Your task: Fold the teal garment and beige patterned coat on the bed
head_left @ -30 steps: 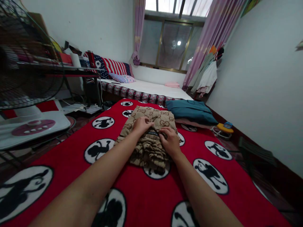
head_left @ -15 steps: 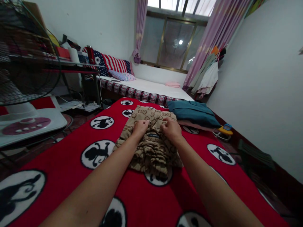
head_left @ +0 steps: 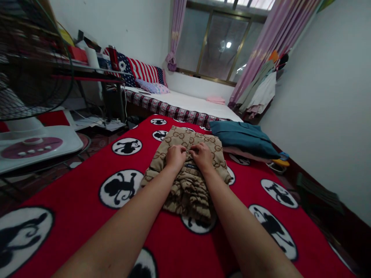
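Note:
A folded tan garment (head_left: 188, 193) with a brown ring-like print lies in front of me, its nearer part bunched into ruffles. A small dark label (head_left: 191, 166) shows near its middle. My left hand (head_left: 176, 156) is closed in a pinch on the garment's opening, just above the label. Close beside it, my right hand (head_left: 202, 154) pinches the opposite edge. A small shiny fitting (head_left: 187, 152) shows between the fingertips; its kind I cannot make out.
Under the garment spreads a red blanket (head_left: 116, 231) with monkey figures. A teal folded cloth or pillow (head_left: 243, 139) lies at the far right. A fan (head_left: 29, 77) stands at left, by a cluttered desk (head_left: 113, 79). Beyond is a white-covered bed (head_left: 188, 103).
Both hands have come together over the garment's opening; the right one moved left towards the left hand. The V-shaped gap between them has narrowed. The view has shifted slightly.

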Demonstrator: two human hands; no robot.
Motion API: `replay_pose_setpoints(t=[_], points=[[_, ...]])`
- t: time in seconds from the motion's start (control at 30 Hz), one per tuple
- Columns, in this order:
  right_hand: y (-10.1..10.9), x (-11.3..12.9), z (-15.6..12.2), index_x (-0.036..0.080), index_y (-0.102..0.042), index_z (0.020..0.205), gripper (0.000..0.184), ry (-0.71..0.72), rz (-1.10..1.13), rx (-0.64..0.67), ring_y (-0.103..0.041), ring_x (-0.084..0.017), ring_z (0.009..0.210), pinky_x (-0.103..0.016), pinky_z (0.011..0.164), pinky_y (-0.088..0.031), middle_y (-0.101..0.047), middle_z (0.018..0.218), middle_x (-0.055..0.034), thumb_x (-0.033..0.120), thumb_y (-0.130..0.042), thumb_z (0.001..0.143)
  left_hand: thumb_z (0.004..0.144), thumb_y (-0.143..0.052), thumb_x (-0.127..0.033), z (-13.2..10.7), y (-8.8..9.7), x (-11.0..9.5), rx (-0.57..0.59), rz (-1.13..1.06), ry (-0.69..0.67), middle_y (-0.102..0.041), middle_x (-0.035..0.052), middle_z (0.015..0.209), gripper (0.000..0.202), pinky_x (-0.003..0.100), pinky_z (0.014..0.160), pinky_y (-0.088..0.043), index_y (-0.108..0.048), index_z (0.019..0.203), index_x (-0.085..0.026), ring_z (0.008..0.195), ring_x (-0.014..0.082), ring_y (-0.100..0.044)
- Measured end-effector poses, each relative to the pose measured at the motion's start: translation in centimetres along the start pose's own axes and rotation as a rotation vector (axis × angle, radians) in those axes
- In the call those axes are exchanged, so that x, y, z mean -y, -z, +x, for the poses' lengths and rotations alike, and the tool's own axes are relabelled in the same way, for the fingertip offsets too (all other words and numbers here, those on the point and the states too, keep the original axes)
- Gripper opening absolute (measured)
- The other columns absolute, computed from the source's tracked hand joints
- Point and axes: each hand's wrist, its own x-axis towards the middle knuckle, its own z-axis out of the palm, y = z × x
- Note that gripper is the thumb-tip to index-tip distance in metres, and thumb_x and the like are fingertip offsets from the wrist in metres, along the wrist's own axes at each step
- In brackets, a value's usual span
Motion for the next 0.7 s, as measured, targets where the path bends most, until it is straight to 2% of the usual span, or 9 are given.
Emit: replay_pose_setpoints(t=[0.2, 0.7], points=[[-0.20, -0.36, -0.23, 0.019, -0.072, 0.089, 0.012, 0.004, 0.058, -0.029, -0.061, -0.020, 0.094, -0.030, 0.082, -0.046, -0.066, 0.096, -0.0043, 0.020, -0.065, 0.079, 0.082, -0.061, -0.018, 0.07, -0.01, 0.00, 0.032, 0.004, -0.008, -0.073, 0.0088, 0.100, 0.023, 0.027, 0.084, -0.050, -0.076, 0.099, -0.019, 0.094, 0.0203, -0.066], [-0.04, -0.18, -0.64, 0.020, -0.071, 0.085, 0.013, -0.006, 0.132, -0.097, -0.061, -0.018, 0.089, -0.028, 0.079, -0.046, -0.066, 0.092, -0.0028, 0.020, -0.061, 0.078, 0.082, -0.060, -0.018, -0.22, 0.36, -0.38, 0.020, 0.003, -0.004, -0.074, 0.0069, 0.098, 0.022, 0.026, 0.083, -0.050, -0.075, 0.099, -0.019, 0.091, 0.0199, -0.066]])
